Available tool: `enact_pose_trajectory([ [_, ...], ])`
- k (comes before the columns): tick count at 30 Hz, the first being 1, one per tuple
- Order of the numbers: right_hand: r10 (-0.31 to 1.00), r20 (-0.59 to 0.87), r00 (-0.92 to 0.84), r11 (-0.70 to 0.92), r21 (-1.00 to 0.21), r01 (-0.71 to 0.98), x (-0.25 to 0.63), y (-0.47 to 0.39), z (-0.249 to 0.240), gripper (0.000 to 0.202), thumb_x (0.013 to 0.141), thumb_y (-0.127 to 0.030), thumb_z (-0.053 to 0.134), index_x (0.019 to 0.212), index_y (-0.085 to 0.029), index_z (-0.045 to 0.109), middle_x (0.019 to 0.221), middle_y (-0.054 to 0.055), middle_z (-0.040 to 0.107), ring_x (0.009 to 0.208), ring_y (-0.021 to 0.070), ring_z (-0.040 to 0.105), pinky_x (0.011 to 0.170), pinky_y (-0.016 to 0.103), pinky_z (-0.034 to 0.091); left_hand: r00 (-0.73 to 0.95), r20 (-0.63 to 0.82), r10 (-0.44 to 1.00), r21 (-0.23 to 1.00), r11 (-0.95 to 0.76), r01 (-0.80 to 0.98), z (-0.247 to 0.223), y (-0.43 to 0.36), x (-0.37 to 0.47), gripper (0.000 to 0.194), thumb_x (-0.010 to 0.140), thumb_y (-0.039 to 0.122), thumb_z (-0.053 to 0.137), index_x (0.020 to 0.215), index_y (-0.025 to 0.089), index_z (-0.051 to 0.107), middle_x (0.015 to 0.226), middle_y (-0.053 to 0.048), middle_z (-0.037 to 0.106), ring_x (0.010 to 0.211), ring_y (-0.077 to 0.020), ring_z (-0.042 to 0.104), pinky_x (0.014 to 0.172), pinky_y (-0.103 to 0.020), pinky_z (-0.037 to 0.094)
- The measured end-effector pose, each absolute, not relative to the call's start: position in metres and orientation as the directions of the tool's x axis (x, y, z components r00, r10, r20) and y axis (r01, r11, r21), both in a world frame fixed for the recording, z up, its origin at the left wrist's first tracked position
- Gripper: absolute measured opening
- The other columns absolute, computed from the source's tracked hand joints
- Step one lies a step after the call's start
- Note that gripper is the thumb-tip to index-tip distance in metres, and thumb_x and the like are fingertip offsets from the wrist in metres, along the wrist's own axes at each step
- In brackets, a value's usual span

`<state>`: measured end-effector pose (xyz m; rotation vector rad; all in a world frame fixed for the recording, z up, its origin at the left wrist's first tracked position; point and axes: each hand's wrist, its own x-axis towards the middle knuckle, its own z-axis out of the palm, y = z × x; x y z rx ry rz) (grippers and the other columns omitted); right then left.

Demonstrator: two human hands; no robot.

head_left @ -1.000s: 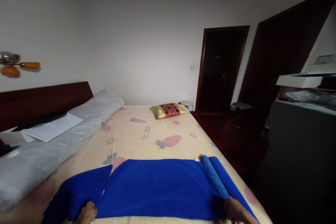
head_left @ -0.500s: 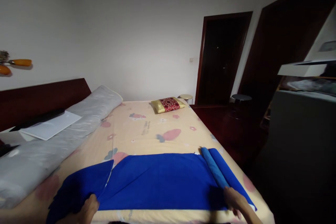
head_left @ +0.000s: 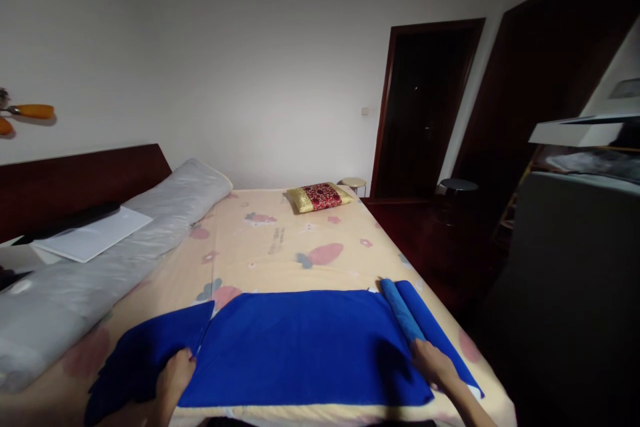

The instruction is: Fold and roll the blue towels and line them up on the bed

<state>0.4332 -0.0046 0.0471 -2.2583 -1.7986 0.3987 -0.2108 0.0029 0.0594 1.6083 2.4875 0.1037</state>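
Blue towel (head_left: 300, 340) lies under both hands' flat fingers (head_left: 175, 373).

I stand at the side of a bed (head_left: 280, 247) covered in a pale yellow sheet printed with pink fruit. A dark wooden headboard (head_left: 75, 177) runs along my left under a bare white wall (head_left: 225, 60). A long grey bolster (head_left: 125, 240) lies against it, and a small red-and-gold cushion (head_left: 320, 197) sits at the far edge. Beyond stands a dark doorway (head_left: 425, 107), with two round stools (head_left: 457, 185) nearby. The light is dim.
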Motion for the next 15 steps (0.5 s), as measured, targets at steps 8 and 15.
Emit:
enact_pose_trajectory([
  [8, 0.97, 0.043, -0.238, 0.24, -0.299, 0.924, 0.343, -0.001, 0.056, 0.043, 0.087, -0.027, 0.04, 0.124, -0.016, 0.06, 0.135, 0.018, 0.058, 0.124, 0.0303, 0.054, 0.105, 0.046, 0.041, 0.144, 0.028, 0.989, 0.172, -0.147, 0.974, 0.08, 0.033, -0.069, 0.048, 0.09, 0.026, 0.032, 0.133, 0.016, 0.051, 0.14, -0.011, 0.055, 0.131, -0.0221, 0.048, 0.11, -0.039, 0.037],
  [15, 0.871, -0.106, -0.479, 0.393, -0.436, 0.81, 0.255, 0.007, 0.01, 0.07, 0.079, -0.017, 0.037, 0.148, -0.015, 0.027, 0.157, 0.01, 0.019, 0.145, 0.0225, 0.018, 0.118, 0.049, 0.021, 0.396, -0.127, 0.909, 0.245, -0.358, 0.901, 0.027, 0.047, 0.044, 0.063, 0.088, 0.02, 0.028, 0.15, 0.009, 0.022, 0.159, -0.01, 0.019, 0.146, -0.0203, 0.016, 0.12, -0.042, 0.023],
])
